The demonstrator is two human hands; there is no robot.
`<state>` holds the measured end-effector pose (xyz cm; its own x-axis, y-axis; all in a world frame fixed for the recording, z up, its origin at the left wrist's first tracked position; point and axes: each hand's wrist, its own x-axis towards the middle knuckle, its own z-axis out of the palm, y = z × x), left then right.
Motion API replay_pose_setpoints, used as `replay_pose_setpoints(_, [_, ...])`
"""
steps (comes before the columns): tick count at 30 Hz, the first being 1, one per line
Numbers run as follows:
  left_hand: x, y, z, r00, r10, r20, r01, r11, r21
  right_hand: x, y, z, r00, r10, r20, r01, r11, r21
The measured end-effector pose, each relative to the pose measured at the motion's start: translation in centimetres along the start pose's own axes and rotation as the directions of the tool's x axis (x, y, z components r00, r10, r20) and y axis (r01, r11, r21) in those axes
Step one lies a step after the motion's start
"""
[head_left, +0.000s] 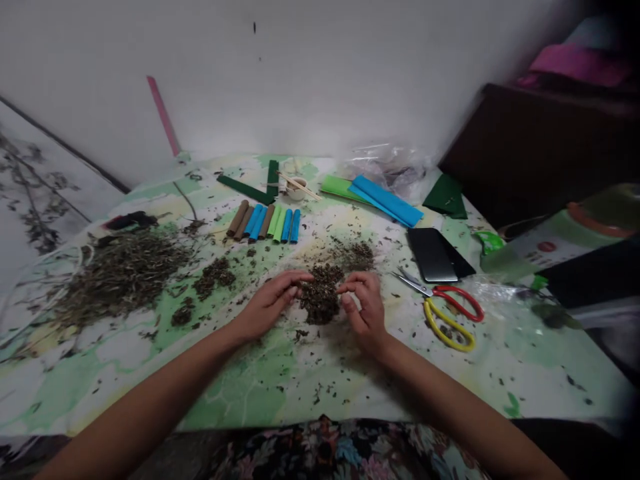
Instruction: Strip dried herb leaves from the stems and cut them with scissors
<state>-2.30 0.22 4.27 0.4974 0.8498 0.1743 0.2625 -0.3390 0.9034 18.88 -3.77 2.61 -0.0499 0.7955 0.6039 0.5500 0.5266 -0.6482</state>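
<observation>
A small heap of dark, crumbled dried plant bits (321,297) lies on the cloth between my hands. At its left side rests my left hand (273,303), fingers stretched toward the heap and nothing held. My right hand (364,310) is at the right edge, its fingers loosely bent and apart from the thumb, fingertips close to the bits. A thinner scatter of crumbs (357,255) spreads just behind. Two smaller clumps, one larger (215,277) and one smaller (183,311), sit left of my left hand.
Dried stalks (125,270) are heaped at left. Several rolled paper tubes (264,222) lie in a row before a small cup (297,189) with sticks. Blue folded paper (386,200), a phone (433,255), scissors (453,313) and a large bottle (555,243) are on the right.
</observation>
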Motion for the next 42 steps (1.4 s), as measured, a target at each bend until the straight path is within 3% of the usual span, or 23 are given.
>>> replay_pose_setpoints(2, [0.3,0.3,-0.1,0.997,0.079,0.015,-0.079,0.997,0.016,-0.3,0.3,-2.3,0.996,-0.017,-0.089,0.003,0.987,-0.158])
replay_pose_setpoints(4, [0.8,0.5,0.2,0.994,0.102,0.042,-0.099,0.993,-0.071,-1.1,1.2,-5.1,0.984,-0.014,-0.175,-0.049,0.936,-0.35])
replay_pose_setpoints(6, [1.4,0.7,0.6,0.993,0.086,0.085,-0.07,0.983,-0.171,-2.3,2.7,-7.9,0.974,0.037,-0.224,-0.153,0.838,-0.525])
replay_pose_setpoints(8, [1.9,0.9,1.0,0.99,0.084,0.114,-0.061,0.979,-0.193,-3.8,4.3,-10.6,0.965,0.167,-0.202,-0.26,0.695,-0.671])
replay_pose_setpoints(10, [2.2,1.2,1.1,0.99,0.105,0.099,-0.094,0.99,-0.102,-5.2,5.8,-12.7,0.938,0.299,-0.175,-0.318,0.545,-0.775])
replay_pose_setpoints(12, [2.1,1.4,1.0,0.993,0.113,0.025,-0.114,0.992,0.047,-6.4,6.8,-14.2,0.928,0.343,-0.145,-0.313,0.509,-0.801])
replay_pose_setpoints(16, [0.5,1.4,0.4,0.992,0.019,-0.124,0.015,0.963,0.27,-8.0,8.2,-15.4,0.937,0.349,-0.019,-0.221,0.55,-0.805])
replay_pose_setpoints(19, [-1.1,1.1,0.5,0.995,-0.022,-0.101,0.067,0.88,0.471,-8.1,8.9,-15.9,0.931,0.352,0.098,-0.132,0.574,-0.808])
replay_pose_setpoints(23, [-2.2,1.2,2.5,0.996,-0.081,-0.043,0.091,0.786,0.612,-6.7,9.3,-16.9,0.906,0.382,0.183,-0.07,0.56,-0.825])
replay_pose_setpoints(28, [-1.2,1.9,5.3,0.987,-0.154,-0.048,0.141,0.675,0.724,-4.0,8.8,-17.6,0.833,0.469,0.293,-0.043,0.583,-0.811])
replay_pose_setpoints(32, [0.4,1.9,5.8,0.992,-0.126,0.01,0.081,0.696,0.713,-2.9,8.7,-17.5,0.768,0.558,0.314,-0.074,0.564,-0.822])
replay_pose_setpoints(35, [1.1,1.8,5.1,0.993,-0.107,-0.048,0.111,0.727,0.678,-2.8,8.6,-17.7,0.715,0.616,0.33,-0.13,0.581,-0.804])
replay_pose_setpoints(37, [1.3,1.7,4.4,0.989,-0.114,-0.098,0.15,0.734,0.662,-3.1,8.4,-18.0,0.704,0.626,0.335,-0.182,0.615,-0.767])
replay_pose_setpoints(40, [1.6,1.5,3.7,0.991,-0.093,-0.096,0.133,0.762,0.634,-4.1,7.6,-18.4,0.712,0.632,0.305,-0.295,0.664,-0.687])
replay_pose_setpoints(42, [2.0,1.5,3.5,0.998,-0.053,-0.041,0.068,0.788,0.612,-5.1,6.9,-18.4,0.681,0.685,0.259,-0.443,0.667,-0.6])
